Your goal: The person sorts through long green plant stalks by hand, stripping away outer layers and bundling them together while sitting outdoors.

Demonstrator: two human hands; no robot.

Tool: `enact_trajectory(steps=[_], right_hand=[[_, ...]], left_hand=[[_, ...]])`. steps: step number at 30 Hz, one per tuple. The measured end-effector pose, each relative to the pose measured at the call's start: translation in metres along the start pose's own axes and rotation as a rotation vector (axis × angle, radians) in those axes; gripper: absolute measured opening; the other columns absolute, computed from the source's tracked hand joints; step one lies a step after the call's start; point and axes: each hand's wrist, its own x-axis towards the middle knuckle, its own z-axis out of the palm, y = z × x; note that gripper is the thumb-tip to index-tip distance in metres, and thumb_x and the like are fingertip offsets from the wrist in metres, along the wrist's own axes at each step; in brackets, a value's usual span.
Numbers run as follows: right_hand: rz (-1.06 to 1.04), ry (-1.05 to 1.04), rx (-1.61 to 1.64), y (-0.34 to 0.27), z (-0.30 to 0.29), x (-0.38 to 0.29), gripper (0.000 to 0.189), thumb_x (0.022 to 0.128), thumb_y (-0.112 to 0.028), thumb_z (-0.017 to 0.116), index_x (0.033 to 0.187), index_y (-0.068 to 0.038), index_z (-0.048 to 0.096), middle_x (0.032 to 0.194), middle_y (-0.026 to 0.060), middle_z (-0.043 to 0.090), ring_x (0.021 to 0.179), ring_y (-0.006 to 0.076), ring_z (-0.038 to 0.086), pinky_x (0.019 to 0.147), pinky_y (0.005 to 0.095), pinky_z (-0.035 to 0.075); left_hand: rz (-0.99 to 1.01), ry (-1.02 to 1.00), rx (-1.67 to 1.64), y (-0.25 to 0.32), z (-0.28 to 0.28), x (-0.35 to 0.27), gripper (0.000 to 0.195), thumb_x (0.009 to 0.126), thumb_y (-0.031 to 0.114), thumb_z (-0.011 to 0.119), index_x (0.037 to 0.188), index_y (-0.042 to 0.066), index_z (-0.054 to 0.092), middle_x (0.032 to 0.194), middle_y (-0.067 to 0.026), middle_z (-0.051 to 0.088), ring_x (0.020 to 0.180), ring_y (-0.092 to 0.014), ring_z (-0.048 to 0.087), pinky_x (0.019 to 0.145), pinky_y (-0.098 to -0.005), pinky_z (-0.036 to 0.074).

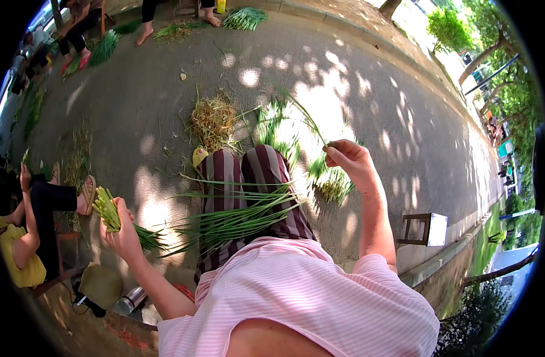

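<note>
My left hand (122,230) is closed around a bunch of green stalks (106,209), likely garlic chives, their pale cut ends up and to the left. Its leafy part trails down past my wrist toward my lap. Raised on the right, my right hand (352,163) pinches a thin green stalk (315,125) between thumb and fingers; whether it is one or a few I cannot tell. Long loose green leaves (245,214) lie across my striped trousers. Beyond my knees, green bundles (277,129) rest on the pavement, and another bundle (332,185) lies below my right hand.
A heap of withered yellow leaves (213,117) sits before my left knee. A co-worker in yellow (20,254) sits close on the left. A steel flask (132,299) lies by my left arm, a small stool (424,230) to the right. Other people sit opposite beside green bundles (244,18).
</note>
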Motion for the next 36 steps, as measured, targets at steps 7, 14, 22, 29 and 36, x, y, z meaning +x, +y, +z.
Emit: enact_trajectory(steps=[7, 14, 22, 29, 36], right_hand=[[0.137, -0.052, 0.335, 0.020, 0.070, 0.028, 0.028, 0.099, -0.027, 0.066, 0.110, -0.002, 0.071, 0.082, -0.0015, 0.066, 0.071, 0.0066, 0.060, 0.068, 0.0209, 0.051], [0.189, -0.263, 0.253, 0.008, 0.152, 0.037, 0.027, 0.102, -0.027, 0.061, 0.107, -0.002, 0.071, 0.080, -0.0039, 0.062, 0.071, 0.0046, 0.054, 0.068, 0.0209, 0.046], [0.226, -0.550, 0.107, -0.008, 0.183, 0.018, 0.021, 0.099, -0.020, 0.065, 0.109, -0.003, 0.069, 0.095, -0.0030, 0.071, 0.086, 0.0041, 0.063, 0.071, 0.0181, 0.047], [0.143, -0.733, 0.178, 0.005, 0.177, 0.020, 0.025, 0.101, -0.023, 0.064, 0.101, 0.001, 0.069, 0.079, -0.0032, 0.063, 0.071, 0.0039, 0.056, 0.067, 0.0209, 0.047], [0.144, -0.209, 0.154, 0.021, 0.142, 0.034, 0.036, 0.103, -0.035, 0.059, 0.090, -0.003, 0.067, 0.066, -0.0045, 0.053, 0.061, 0.0042, 0.049, 0.060, 0.0217, 0.044]], left_hand=[[0.173, -0.091, -0.034, 0.021, 0.020, -0.022, 0.012, 0.094, 0.011, 0.071, 0.104, 0.006, 0.070, 0.089, 0.0006, 0.067, 0.080, -0.008, 0.063, 0.071, -0.0242, 0.052], [0.810, -0.397, 0.183, 0.053, 0.046, -0.052, 0.036, 0.070, 0.008, 0.076, 0.105, 0.007, 0.069, 0.102, -0.0094, 0.065, 0.090, -0.028, 0.065, 0.077, -0.0386, 0.050], [1.071, -0.442, 0.328, 0.035, 0.069, -0.059, 0.044, 0.072, 0.012, 0.073, 0.115, 0.006, 0.068, 0.123, -0.0099, 0.064, 0.091, -0.025, 0.066, 0.080, -0.0386, 0.050], [0.911, -0.552, 0.266, 0.016, 0.066, -0.063, 0.038, 0.070, 0.010, 0.074, 0.107, 0.005, 0.067, 0.101, -0.0090, 0.069, 0.090, -0.027, 0.067, 0.079, -0.0395, 0.051], [0.460, -0.427, 0.094, 0.001, 0.054, -0.048, 0.039, 0.070, 0.000, 0.074, 0.107, 0.009, 0.066, 0.099, -0.0102, 0.069, 0.093, -0.034, 0.067, 0.079, -0.0403, 0.053]])
